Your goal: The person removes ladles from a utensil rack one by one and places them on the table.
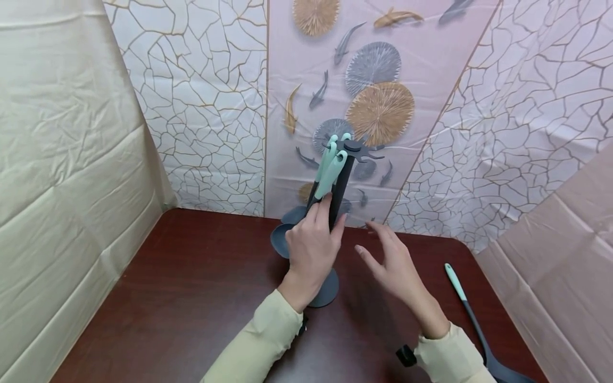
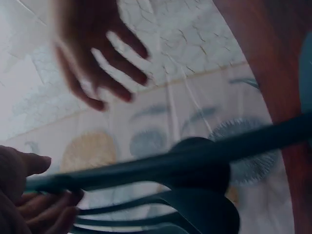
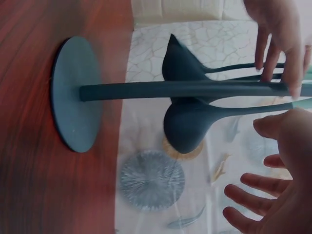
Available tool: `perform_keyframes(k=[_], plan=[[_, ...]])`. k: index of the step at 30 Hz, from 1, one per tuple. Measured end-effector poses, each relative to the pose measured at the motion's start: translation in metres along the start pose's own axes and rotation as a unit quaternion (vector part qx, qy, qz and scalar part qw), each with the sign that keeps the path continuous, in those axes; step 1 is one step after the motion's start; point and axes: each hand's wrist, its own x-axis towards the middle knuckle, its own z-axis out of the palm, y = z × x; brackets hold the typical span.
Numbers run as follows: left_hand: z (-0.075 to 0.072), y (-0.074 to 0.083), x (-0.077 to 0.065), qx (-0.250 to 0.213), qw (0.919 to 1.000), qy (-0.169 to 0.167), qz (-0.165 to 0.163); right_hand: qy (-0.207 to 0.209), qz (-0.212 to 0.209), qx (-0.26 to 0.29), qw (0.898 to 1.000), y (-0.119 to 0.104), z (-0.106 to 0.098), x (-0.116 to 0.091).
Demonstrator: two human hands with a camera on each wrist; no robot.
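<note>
A dark grey utensil stand [image 1: 341,189] with a round base [image 3: 75,95] and a hooked top [image 1: 354,146] stands upright on the table. Several utensils with mint handles [image 1: 330,175] hang on its left side; a ladle [image 3: 187,124] and another dark utensil head [image 3: 180,61] show low down. My left hand [image 1: 311,244] holds the stand's pole [image 2: 195,158] high up, fingers against the hanging handles and thumb on the pole's right side. Just right of the pole, my right hand [image 1: 395,263] is held up with fingers spread and nothing in it.
A loose utensil [image 1: 471,314] with a mint handle lies at the table's right side, its dark head cut off by the frame. The brown table [image 1: 191,298] meets a patterned cloth backdrop [image 1: 215,106] at the back, with draped cloth [image 1: 76,159] along both sides.
</note>
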Motion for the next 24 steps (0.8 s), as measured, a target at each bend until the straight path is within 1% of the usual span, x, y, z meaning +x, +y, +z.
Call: perform_keyframes(k=[3, 8, 13, 17, 24], plan=[[0.003, -0.005, 0.003, -0.019, 0.9996, 0.019, 0.011, 0.013, -0.009, 0.001, 1.000, -0.007, -0.004, -0.001], [0.008, -0.011, 0.002, -0.035, 0.9986, 0.030, 0.026, 0.023, -0.025, -0.004, 0.999, -0.016, -0.012, -0.003], [0.014, -0.012, 0.001, -0.054, 0.9977, 0.035, 0.022, 0.025, -0.028, -0.006, 0.999, -0.021, -0.018, -0.006], [0.013, -0.011, 0.004, -0.083, 0.9962, 0.021, 0.013, 0.032, -0.028, -0.005, 0.999, -0.022, -0.022, -0.006], [0.001, -0.014, 0.012, -0.135, 0.9904, -0.020, -0.021, 0.042, -0.034, 0.000, 0.999, -0.023, -0.027, -0.006]])
